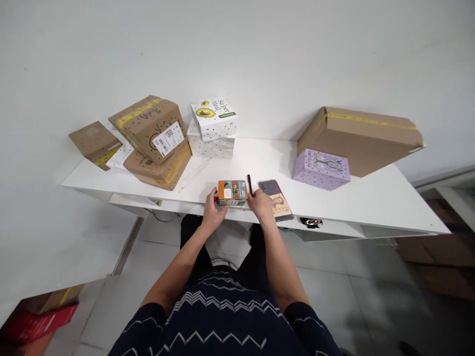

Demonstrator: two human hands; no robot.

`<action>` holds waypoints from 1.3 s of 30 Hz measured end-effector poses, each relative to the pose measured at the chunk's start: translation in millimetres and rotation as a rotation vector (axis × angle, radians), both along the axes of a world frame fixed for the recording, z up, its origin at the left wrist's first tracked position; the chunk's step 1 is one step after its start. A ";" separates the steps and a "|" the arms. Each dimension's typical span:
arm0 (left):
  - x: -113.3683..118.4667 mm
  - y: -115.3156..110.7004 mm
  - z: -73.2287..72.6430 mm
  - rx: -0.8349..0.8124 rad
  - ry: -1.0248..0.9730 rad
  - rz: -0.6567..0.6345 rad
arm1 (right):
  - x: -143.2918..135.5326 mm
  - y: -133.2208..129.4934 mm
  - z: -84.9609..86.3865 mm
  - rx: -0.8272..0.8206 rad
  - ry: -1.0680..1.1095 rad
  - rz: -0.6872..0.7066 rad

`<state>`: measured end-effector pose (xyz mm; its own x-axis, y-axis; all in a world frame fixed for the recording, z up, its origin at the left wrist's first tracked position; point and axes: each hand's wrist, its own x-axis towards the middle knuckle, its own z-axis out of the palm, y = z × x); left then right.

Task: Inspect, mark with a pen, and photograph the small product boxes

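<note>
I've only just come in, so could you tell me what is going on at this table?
A person stands at a white table and grips a small orange box at its front edge, left hand on one end, right hand on the other. A black pen and a phone lie just right of it. Cardboard boxes, white avocado-print boxes and a lilac box sit farther back.
</note>
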<state>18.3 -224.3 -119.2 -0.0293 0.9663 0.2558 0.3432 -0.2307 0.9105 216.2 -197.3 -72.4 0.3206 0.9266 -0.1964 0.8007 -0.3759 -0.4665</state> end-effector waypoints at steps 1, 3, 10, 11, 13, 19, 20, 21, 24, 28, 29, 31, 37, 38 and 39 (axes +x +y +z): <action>-1.0 1.9 3.7 -0.028 0.039 -0.008 | 0.2 0.6 -0.5 0.007 0.034 -0.002; -3.2 5.4 12.1 -0.085 0.116 -0.028 | 3.5 0.0 -1.9 0.045 0.139 -0.031; -7.7 15.5 32.4 -0.158 0.289 -0.114 | 16.6 -14.6 10.7 0.391 0.765 -0.265; -8.0 16.9 33.4 -0.162 0.303 -0.117 | 15.4 -16.1 16.1 0.480 0.882 -0.308; -8.7 19.4 34.7 -0.180 0.326 -0.126 | 10.4 -17.7 27.8 0.621 1.059 -0.346; -9.5 22.1 37.4 -0.184 0.342 -0.162 | -18.7 -16.4 47.2 0.748 1.127 -0.224; -9.0 22.1 37.6 -0.181 0.346 -0.152 | -23.6 -16.0 46.6 0.733 1.065 -0.202; -8.3 21.9 37.9 -0.178 0.349 -0.145 | -28.1 -15.6 45.4 0.713 0.988 -0.176; -6.0 21.4 39.0 -0.175 0.348 -0.132 | -38.1 -15.1 40.8 0.662 0.713 -0.082; -4.0 20.8 41.3 -0.191 0.363 -0.104 | -43.7 -16.5 39.1 0.665 0.589 0.015; -3.8 20.8 41.8 -0.197 0.363 -0.101 | -44.0 -17.1 39.1 0.659 0.600 0.037; -3.7 20.8 42.3 -0.207 0.359 -0.106 | -43.9 -18.3 39.1 0.643 0.610 0.072; -3.4 20.9 42.2 -0.222 0.379 -0.099 | -43.4 -19.7 37.0 0.614 0.566 0.089; -3.2 20.8 42.4 -0.223 0.384 -0.097 | -43.6 -19.5 36.7 0.609 0.559 0.096; -3.1 20.6 42.6 -0.222 0.385 -0.097 | -43.8 -19.2 36.6 0.603 0.552 0.106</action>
